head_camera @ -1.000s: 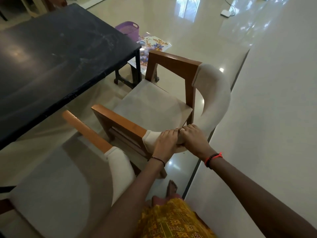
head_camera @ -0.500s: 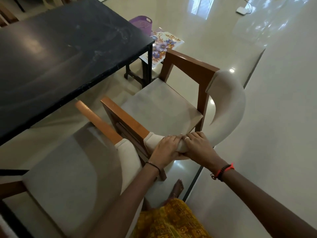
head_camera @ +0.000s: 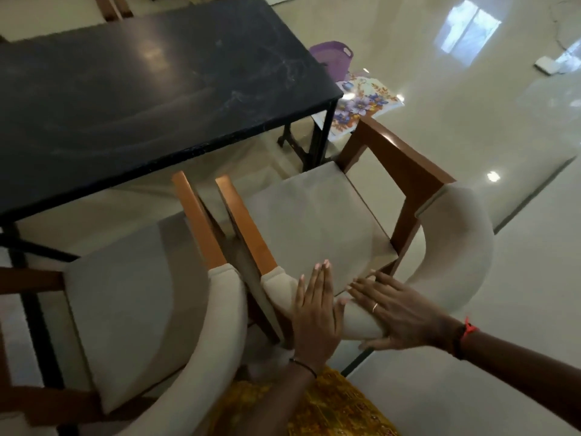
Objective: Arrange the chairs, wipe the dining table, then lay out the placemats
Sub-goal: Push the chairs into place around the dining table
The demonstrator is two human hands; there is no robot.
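Beside the dining table [head_camera: 141, 99], I am pressing my left hand [head_camera: 314, 316] and right hand [head_camera: 396, 313], both flat, on the armchair backrest [head_camera: 456, 247].

Left chair [head_camera: 125, 294] and right chair [head_camera: 308, 215] stand armrest to armrest, only a narrow slit between. Dining table [head_camera: 141, 89] edge just ahead of both seats, blocks forward. Wide open floor [head_camera: 518, 247] right of right chair. Purple basket [head_camera: 331, 55], floral placemats [head_camera: 358, 105] on floor past table corner.
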